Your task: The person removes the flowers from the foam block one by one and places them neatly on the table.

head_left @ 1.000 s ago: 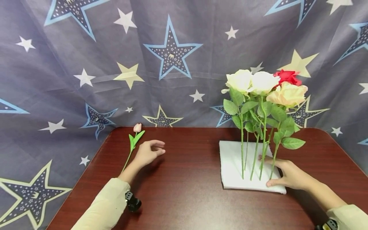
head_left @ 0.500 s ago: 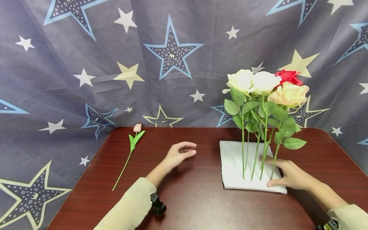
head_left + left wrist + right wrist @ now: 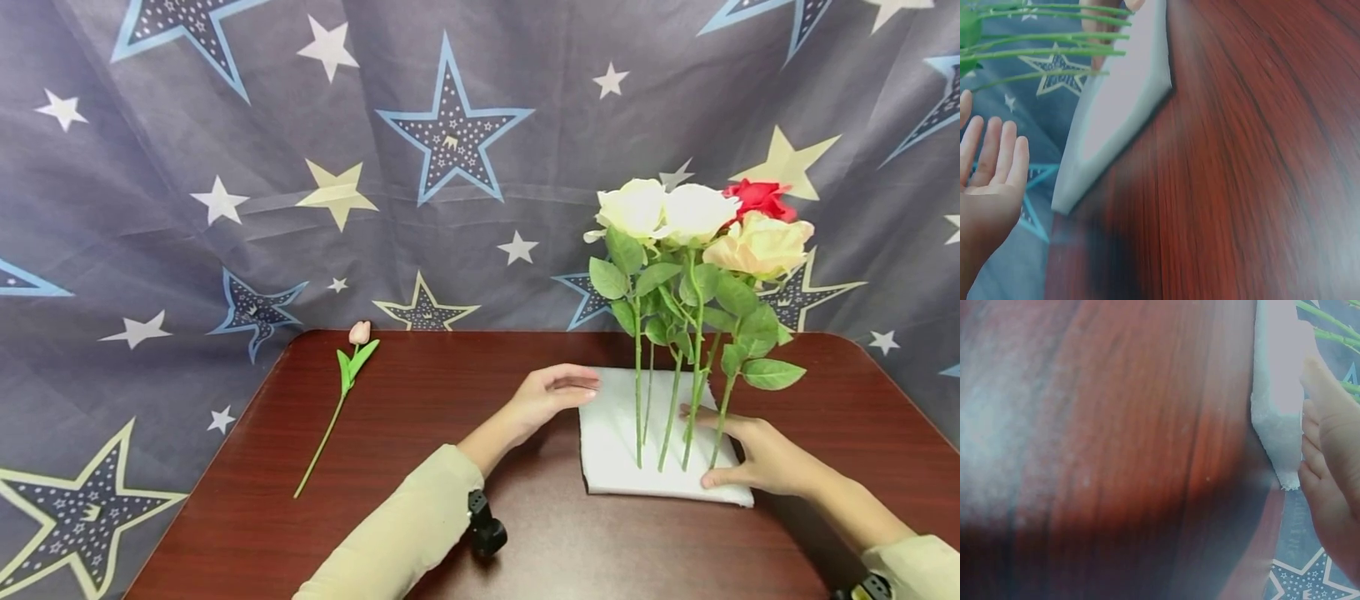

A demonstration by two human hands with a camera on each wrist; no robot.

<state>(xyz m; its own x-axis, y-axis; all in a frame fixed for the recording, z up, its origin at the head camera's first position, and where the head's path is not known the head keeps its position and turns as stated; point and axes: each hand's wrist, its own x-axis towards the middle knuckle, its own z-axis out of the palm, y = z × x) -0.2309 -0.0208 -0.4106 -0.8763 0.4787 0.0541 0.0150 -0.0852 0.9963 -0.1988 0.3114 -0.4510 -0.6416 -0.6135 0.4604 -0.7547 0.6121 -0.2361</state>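
A white foam board (image 3: 611, 454) lies on the table, with several artificial rose stems standing upright in it. Their blooms are two creamy white roses (image 3: 697, 214), a red rose (image 3: 763, 201) and a peach rose (image 3: 760, 245). My right hand (image 3: 768, 457) holds the board's right edge, thumb on top near the front and fingers behind the stems; the right wrist view shows the other fingers against its side. By the board's far left corner is my left hand (image 3: 546, 395), holding nothing. Its fingers look loosely extended in the left wrist view, apart from the stems.
A pale pink tulip (image 3: 359, 333) with green leaves lies at the left of the brown wooden table (image 3: 450, 358). Behind the table's far edge hangs a grey star-patterned cloth (image 3: 487, 75).
My left hand has moved right, from beside the tulip across the table to the foam board. My right hand stays at the board's right edge.
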